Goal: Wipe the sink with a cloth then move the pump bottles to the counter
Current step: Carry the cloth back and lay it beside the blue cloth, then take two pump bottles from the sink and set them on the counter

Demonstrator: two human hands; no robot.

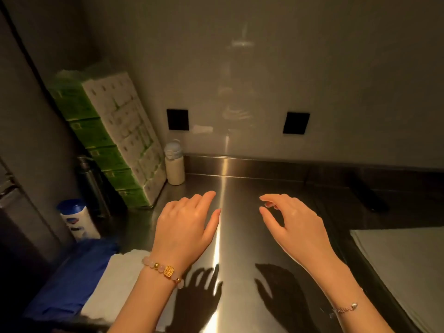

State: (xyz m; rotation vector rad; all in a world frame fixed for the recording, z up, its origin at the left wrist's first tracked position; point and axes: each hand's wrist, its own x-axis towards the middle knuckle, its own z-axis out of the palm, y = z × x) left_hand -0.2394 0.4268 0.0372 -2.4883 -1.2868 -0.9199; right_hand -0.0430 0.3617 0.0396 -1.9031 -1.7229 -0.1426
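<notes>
We see bare steel table [240, 183] ahead of our hands and open to the far wall. Left, a white bottle [175, 168], stacked tissue packs [120, 140] and folded cloths [115, 284] crowd the edge.

Looks like a small utility or pantry corner, maybe a staff kitchenette: stainless steel counter [240, 188] with a raised back lip, plain wall with two black outlets [177, 119], bulk tissue packs [115, 140] stacked in the corner.
</notes>
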